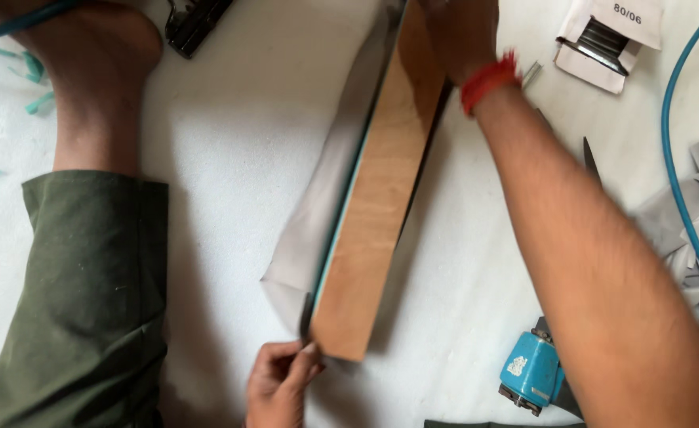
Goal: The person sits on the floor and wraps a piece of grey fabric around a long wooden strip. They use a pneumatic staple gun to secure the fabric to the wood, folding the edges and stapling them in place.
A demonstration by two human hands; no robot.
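White surface (230, 158) all around: left hand (279, 380) pinches grey fabric (318, 214) at the wooden plank's (377, 190) near end, right hand (460, 32) grips its far end. Blue stapler (531, 371), scissors (591, 162), staple box (603, 40) alongside.

Wooden board (377, 198) on edge, left hand (279, 384) at its near corner, right hand (460, 32) atop.

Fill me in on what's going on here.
A person sits on a white surface with a long wooden board stood on edge. The left hand pinches grey fabric at the board's near end; the right hand presses on its far end. A blue stapler tool lies beside the right forearm.
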